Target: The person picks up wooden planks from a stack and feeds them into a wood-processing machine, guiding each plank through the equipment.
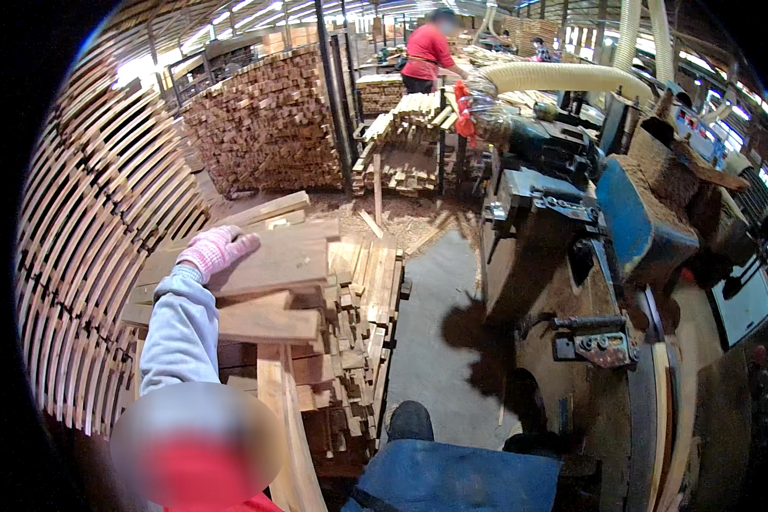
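My left hand (218, 250), in a pink-and-white knit glove, lies on top of a wide brown board (282, 260) on the stack to my left. Its fingers reach out to the right over the board's face and do not wrap round it. A light-blue sleeve covers that forearm. Just below, a shorter board (269, 324) juts out beneath the top one. Part of the arm near the lower edge is blurred, with red cloth under it. My right hand does not show.
Stacked wood pieces (363, 341) stand beside me, and curved slats (111, 213) rise at far left. A woodworking machine (555, 256) is on the right, with long strips (661, 427) along it. Beyond, a person in red (427, 55) works near a ribbed hose (563, 78).
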`<state>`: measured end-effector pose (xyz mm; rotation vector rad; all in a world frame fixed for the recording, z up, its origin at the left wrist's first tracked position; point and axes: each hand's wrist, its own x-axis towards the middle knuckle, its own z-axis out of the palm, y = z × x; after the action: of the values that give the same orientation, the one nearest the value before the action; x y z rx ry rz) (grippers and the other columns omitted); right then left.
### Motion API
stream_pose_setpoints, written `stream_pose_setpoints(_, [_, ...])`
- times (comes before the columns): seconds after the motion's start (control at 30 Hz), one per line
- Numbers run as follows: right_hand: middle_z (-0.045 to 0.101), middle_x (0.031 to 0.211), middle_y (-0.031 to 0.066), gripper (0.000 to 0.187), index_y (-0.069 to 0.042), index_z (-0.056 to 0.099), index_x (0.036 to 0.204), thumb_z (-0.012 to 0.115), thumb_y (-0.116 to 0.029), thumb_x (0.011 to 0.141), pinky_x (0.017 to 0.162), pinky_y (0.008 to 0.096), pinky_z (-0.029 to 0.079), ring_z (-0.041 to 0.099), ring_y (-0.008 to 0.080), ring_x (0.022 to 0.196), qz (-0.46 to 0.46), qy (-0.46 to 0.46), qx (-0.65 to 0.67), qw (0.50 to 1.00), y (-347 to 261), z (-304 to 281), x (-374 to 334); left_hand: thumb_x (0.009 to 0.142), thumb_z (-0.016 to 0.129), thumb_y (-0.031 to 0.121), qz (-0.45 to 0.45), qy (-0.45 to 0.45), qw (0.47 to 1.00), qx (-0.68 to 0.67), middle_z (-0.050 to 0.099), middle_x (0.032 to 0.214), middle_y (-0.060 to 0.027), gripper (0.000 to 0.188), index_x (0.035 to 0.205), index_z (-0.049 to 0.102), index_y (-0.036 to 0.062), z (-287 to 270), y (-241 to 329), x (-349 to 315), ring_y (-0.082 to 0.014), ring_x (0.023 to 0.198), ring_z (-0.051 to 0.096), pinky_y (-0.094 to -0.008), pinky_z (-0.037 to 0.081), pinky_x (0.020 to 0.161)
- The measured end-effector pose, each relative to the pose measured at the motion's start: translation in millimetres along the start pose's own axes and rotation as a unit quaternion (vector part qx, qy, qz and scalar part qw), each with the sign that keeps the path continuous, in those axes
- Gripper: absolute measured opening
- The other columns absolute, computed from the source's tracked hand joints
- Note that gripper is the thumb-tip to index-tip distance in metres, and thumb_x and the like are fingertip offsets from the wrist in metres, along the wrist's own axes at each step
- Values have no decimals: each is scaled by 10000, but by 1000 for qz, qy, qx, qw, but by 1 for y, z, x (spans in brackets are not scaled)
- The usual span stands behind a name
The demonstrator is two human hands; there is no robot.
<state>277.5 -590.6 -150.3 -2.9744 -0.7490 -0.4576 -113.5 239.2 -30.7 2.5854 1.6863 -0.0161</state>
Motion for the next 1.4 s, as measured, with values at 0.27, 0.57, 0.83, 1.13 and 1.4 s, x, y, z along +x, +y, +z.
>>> stream_pose_setpoints(0.27, [466,1554,215,651,-51,379,1583,571,-32,961,1179,430,355,443,364,1436,-17,189,238,953,-38,127,226,868,546,782,11,-33,999,15,684,1252,-236,861,1235,689,16,-3,9,-9,-389,1229,616,-450,459,1065])
stream_pose_setpoints(0.57, [510,1473,283,574,3,449,1521,574,-157,984,1125,458,405,514,436,1331,-71,57,107,990,-44,59,109,697,840,556,82,78,983,145,681,1186,-188,848,1367,600,97,-23,27,-27,-363,1136,641,-429,500,998])
stream_pose_setpoints(0.83, [641,1292,267,410,-7,623,1358,607,-203,998,1012,529,485,619,458,1137,-167,36,-32,985,8,-9,-38,695,878,350,212,226,934,179,640,1274,-105,724,1347,627,157,-4,45,-56,-315,1171,606,-434,456,1048])
stream_pose_setpoints(1.13, [535,1431,293,533,42,545,1416,584,-9,888,1109,485,415,518,447,1315,-192,-24,101,976,5,90,158,774,770,190,392,287,843,232,674,1072,-51,437,1194,655,158,-2,153,-104,-257,1032,661,-431,525,917])
stream_pose_setpoints(1.4, [547,1487,155,636,-25,575,1429,714,11,810,1212,406,339,460,308,1429,-177,-36,371,911,-138,73,214,836,722,266,565,120,764,288,696,893,2,162,977,703,189,38,376,-96,-220,899,687,-393,499,784])
